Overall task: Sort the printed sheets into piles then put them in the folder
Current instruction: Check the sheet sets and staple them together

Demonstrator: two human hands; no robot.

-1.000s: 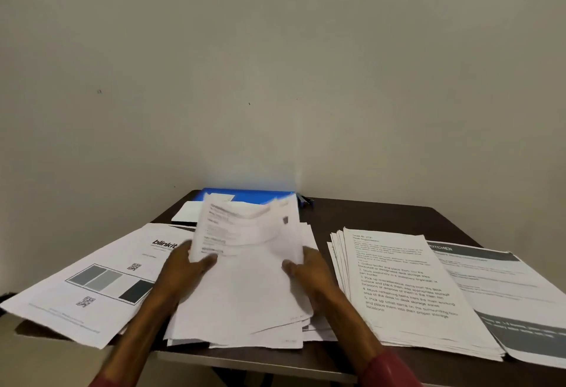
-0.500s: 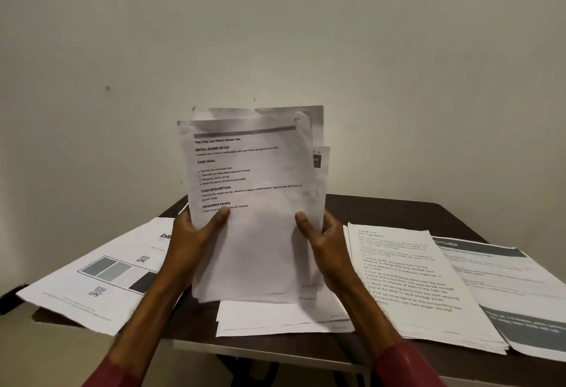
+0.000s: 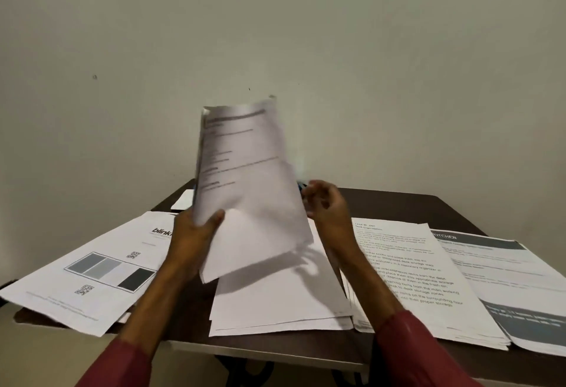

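Above table (image 3: 398, 205), sheets (image 3: 245, 187) held upright, long axis vertical, gripped at lower left edge by left hand (image 3: 193, 233). Just beside right edge, right hand (image 3: 327, 205) seen loosely curled, empty, nearer text pile (image 3: 407, 273).

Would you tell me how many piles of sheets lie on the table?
4: the blinkit pile far left, a blank-topped pile in the centre, the text pile right of it, the KITCHEN pile far right. The held sheaf may hide more.
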